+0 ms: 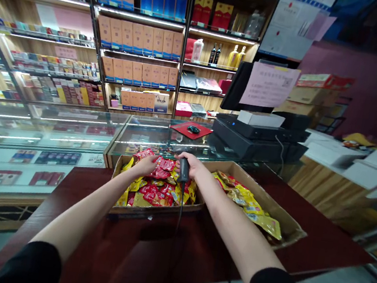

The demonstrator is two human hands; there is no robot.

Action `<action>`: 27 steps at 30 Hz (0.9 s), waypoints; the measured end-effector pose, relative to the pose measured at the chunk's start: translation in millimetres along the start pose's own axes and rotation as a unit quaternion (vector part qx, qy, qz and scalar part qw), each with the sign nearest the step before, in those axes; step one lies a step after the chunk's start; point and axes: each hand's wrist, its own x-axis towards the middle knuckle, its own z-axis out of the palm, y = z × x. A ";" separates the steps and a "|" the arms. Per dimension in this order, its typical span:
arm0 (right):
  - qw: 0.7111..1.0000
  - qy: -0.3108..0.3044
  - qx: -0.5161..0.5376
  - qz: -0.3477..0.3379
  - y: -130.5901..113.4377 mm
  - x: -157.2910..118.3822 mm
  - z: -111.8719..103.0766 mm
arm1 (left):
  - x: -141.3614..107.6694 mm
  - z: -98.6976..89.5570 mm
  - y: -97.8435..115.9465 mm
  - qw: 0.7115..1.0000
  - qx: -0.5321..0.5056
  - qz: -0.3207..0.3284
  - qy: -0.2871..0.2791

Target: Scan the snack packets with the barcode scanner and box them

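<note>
My left hand (147, 165) reaches into the left cardboard box (149, 212), its fingers closed at the edge of a red snack packet (164, 164). My right hand (192, 166) is wrapped round a black handheld scanner (183, 171), held over the right side of that box. A cord (181, 206) hangs from the scanner's lower end and runs down over the front of the box. Red and yellow snack packets (155, 195) are heaped in the box. The scanner's head is partly hidden by my fingers.
Beside my right forearm stands a second cardboard box (293, 235) with yellow packets (253, 205). Both boxes rest on a dark red table (115, 249). Behind are a glass counter (140, 129), a mouse (193, 129) on a red mat, a monitor (235, 87) and a black cash drawer (259, 145).
</note>
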 end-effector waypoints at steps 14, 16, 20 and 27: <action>0.997 0.046 0.033 -0.061 -0.6 -9.7 21.4 | 1.5 2.8 8.2 0.996 0.008 -0.091 0.024; 0.996 0.033 0.036 -0.074 -1.1 -11.4 27.3 | -2.9 -1.5 8.5 0.991 -0.042 -0.119 -0.041; 0.996 0.007 0.030 -0.087 -1.0 -16.6 36.6 | -11.6 -5.7 9.3 0.975 -0.113 -0.142 -0.127; 0.989 0.048 0.005 -0.139 -4.7 -32.5 40.7 | -11.1 -6.6 7.0 0.938 -0.282 -0.197 -0.035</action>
